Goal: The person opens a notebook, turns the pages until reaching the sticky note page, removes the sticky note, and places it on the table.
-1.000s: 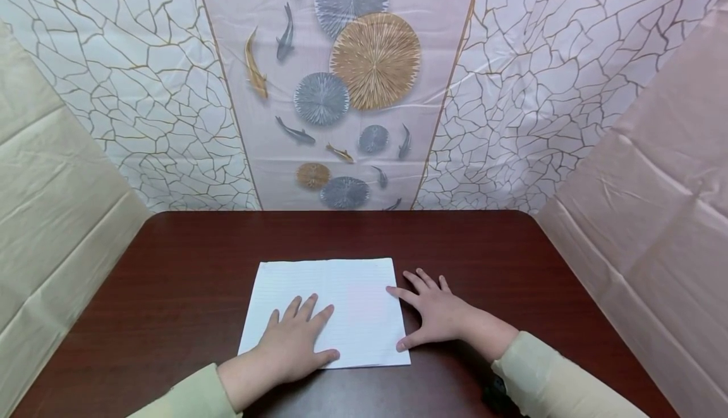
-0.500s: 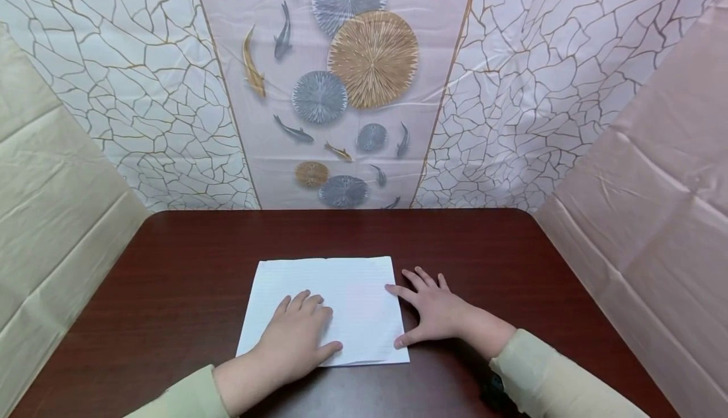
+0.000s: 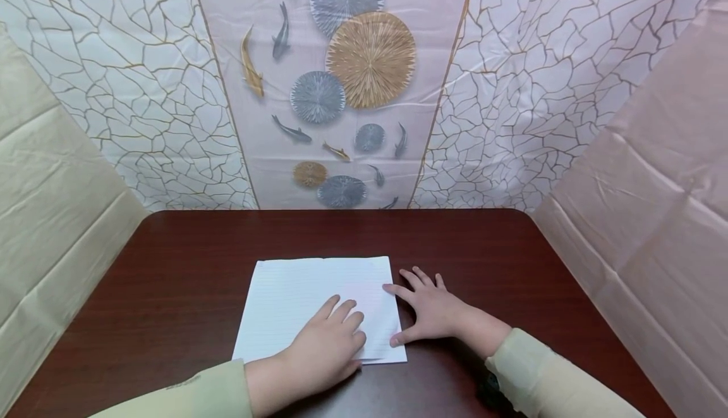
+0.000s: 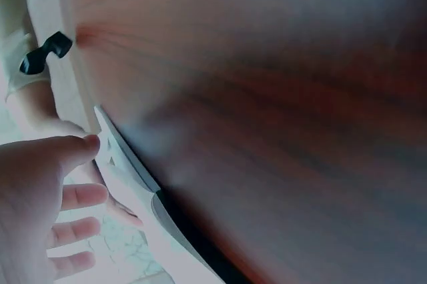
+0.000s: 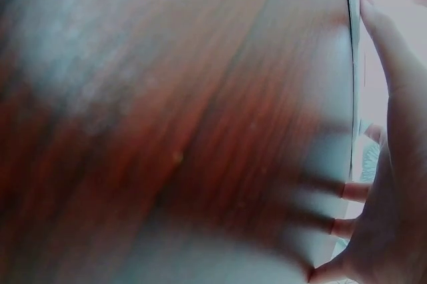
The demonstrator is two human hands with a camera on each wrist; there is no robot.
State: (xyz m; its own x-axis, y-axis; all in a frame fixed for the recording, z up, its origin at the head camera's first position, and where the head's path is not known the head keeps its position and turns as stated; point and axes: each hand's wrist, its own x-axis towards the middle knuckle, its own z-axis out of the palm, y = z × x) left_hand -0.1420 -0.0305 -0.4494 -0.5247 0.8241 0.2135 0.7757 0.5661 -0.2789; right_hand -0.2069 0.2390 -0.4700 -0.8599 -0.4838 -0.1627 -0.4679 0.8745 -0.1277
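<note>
Notebook (image 3: pixel 284 291) lying open beneath our left hand (image 3: pixel 323 347)

That hand is resting loose and relaxed; our right hand (image 3: pixel 428 309), spread, is touching the notebook's edge. Opening looks done; we aren't seeing what's left.

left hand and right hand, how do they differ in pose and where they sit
The left hand reaches over the near edge of the lined paper, while the right hand is at its right edge, partly over the table. The left hand's fingers look bent, while the right hand's are straighter and spread wide. Both are bare and emerge from light sleeves.
</note>
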